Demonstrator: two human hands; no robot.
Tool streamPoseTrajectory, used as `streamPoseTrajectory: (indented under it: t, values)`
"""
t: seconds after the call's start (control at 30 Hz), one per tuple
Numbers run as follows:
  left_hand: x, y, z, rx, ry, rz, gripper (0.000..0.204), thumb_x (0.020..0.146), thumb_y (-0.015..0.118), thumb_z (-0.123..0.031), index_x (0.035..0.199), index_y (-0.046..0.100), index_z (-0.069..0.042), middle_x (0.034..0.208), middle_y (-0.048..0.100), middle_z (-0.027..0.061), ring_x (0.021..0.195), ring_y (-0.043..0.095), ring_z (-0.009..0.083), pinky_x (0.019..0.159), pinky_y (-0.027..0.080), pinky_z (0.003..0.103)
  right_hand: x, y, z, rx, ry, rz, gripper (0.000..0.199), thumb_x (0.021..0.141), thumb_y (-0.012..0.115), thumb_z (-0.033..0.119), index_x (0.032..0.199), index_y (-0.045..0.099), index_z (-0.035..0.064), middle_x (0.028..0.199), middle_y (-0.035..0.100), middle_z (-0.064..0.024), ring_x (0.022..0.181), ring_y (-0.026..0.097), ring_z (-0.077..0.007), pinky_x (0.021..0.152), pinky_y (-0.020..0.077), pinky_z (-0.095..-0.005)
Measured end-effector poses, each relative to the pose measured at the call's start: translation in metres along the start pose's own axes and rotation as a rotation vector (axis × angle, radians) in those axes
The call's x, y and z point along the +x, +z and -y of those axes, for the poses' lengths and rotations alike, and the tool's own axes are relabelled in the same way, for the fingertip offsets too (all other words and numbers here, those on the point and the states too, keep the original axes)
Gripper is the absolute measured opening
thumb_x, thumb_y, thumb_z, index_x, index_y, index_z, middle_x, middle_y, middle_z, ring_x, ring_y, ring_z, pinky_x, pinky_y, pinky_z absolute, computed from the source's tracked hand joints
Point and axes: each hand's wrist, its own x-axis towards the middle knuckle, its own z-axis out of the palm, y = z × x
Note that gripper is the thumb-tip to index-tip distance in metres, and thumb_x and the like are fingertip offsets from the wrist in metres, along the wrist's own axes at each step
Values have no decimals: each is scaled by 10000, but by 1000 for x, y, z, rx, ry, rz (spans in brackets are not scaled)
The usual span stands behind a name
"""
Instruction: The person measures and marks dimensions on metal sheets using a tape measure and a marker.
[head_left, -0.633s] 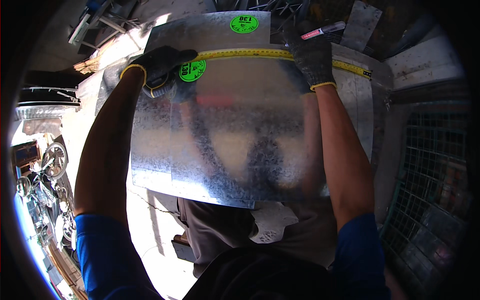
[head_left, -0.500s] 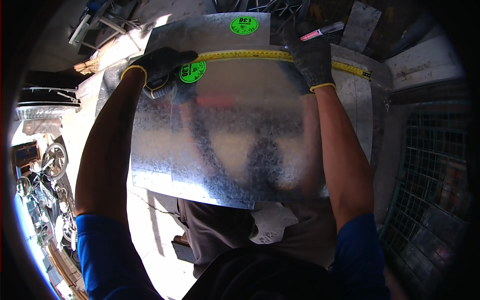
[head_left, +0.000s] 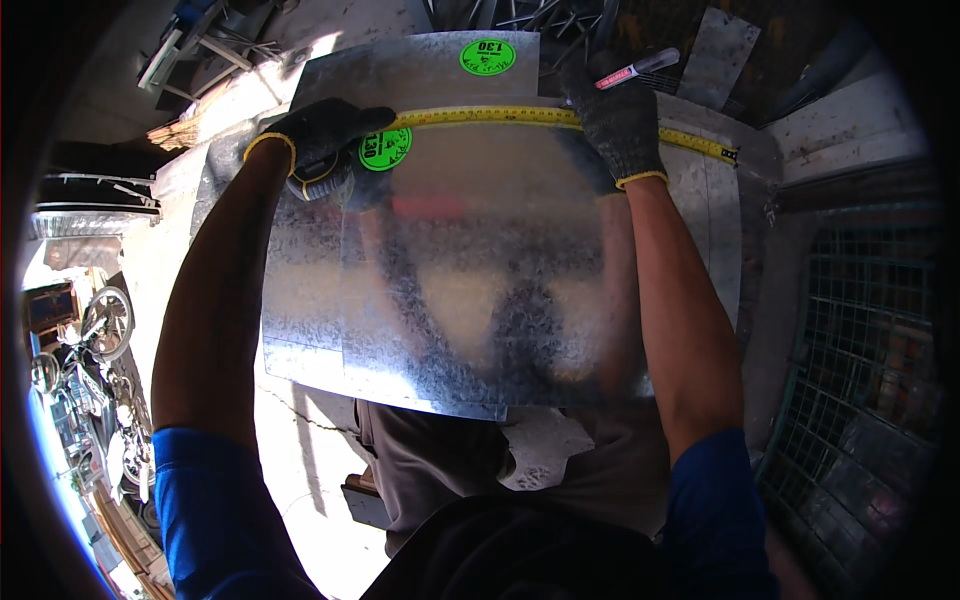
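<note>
Both my hands wear dark knit gloves with yellow cuffs. My left hand [head_left: 335,130] is closed round a tape measure, whose case [head_left: 322,182] shows in part below the palm. From there the yellow blade [head_left: 490,116] runs right across a shiny galvanized metal sheet [head_left: 470,270], passes under my right hand [head_left: 622,130] and ends past the sheet's right edge. A marker [head_left: 638,69] with a red-and-white barrel and a clear cap end sticks out of my right hand, which rests on the blade. Its fingertips are partly hidden. A round green sticker [head_left: 386,149] lies beside my left hand.
Another metal sheet [head_left: 400,72] with a green sticker [head_left: 487,57] lies at the far side. Metal bars and scraps [head_left: 545,18] are heaped beyond it. A green wire mesh [head_left: 865,320] stands at right, and a bicycle [head_left: 108,325] at far left.
My right hand and the marker have shifted slightly down and left in the picture, and the tape's free end with them. My left hand has stayed nearly in place.
</note>
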Motion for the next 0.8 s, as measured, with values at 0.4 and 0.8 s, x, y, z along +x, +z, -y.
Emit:
streamPoseTrajectory:
  t: [0.4,0.8]
  values:
    - [0,-2,0,1,-31,28,488,974,688,-542,910,750,-63,664,572,-10,543,490,81,509,393,304,-1,-1,1,52,13,6,286,972,678,362,967,732,81,827,736,-120,780,707,-308,715,532,-410]
    - [4,-1,8,29,-38,-14,496,979,676,-523,965,772,-37,682,603,14,591,520,100,567,413,323,-25,-19,28,458,206,-187,329,1007,687,376,1007,716,48,833,716,-67,713,666,-155,645,518,-335]
